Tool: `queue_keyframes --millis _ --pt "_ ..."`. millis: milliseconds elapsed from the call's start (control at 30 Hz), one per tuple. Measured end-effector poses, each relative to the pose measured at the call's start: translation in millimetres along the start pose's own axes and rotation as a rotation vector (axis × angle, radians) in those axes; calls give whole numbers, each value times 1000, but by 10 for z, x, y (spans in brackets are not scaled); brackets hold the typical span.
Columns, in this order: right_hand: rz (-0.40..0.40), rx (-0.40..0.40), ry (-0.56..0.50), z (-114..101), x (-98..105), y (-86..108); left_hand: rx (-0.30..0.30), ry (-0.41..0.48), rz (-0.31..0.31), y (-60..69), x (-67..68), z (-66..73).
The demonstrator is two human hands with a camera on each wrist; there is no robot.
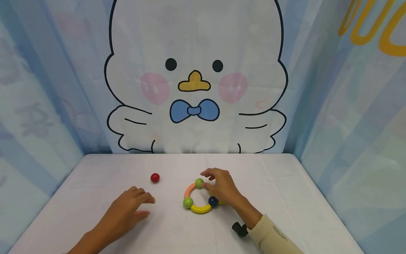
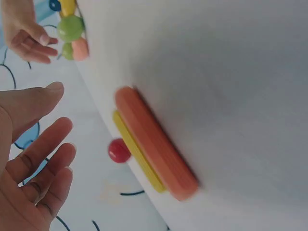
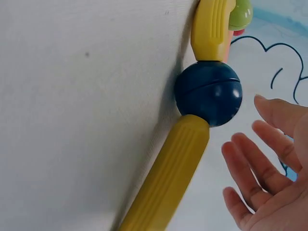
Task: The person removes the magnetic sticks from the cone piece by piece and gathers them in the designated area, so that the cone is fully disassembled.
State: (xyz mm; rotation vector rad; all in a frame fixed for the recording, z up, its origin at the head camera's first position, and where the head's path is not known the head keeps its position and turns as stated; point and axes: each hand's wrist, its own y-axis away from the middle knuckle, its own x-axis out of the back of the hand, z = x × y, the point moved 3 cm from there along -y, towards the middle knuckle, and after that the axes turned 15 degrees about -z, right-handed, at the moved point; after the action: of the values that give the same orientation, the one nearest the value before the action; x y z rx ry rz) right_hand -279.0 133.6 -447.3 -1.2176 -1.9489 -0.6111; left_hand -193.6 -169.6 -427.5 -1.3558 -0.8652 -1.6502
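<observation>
Right hand (image 1: 222,185) spread by the ring (image 1: 201,209), left hand (image 1: 128,206) also spread. Between the worktop's (image 1: 177,234) side edges, the ring likely suits my reach

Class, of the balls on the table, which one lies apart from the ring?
The red ball lies apart; the nearer green ball, farther green ball and dark blue ball are parts of the ring.

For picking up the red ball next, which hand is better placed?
Likely the left hand: it holds nothing and is nearer the red ball. The right hand is farther off, by the ring of coloured pieces.
</observation>
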Motion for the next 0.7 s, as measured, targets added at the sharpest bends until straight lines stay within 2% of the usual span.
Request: queue_keyframes --millis 367,533,700 --pt "49 -30 65 22 121 228 -115 32 35 -143 89 504" --pt "51 -60 50 52 156 338 -200 61 59 -227 68 683" --pt "39 -94 58 107 178 426 -231 111 48 -336 25 837"
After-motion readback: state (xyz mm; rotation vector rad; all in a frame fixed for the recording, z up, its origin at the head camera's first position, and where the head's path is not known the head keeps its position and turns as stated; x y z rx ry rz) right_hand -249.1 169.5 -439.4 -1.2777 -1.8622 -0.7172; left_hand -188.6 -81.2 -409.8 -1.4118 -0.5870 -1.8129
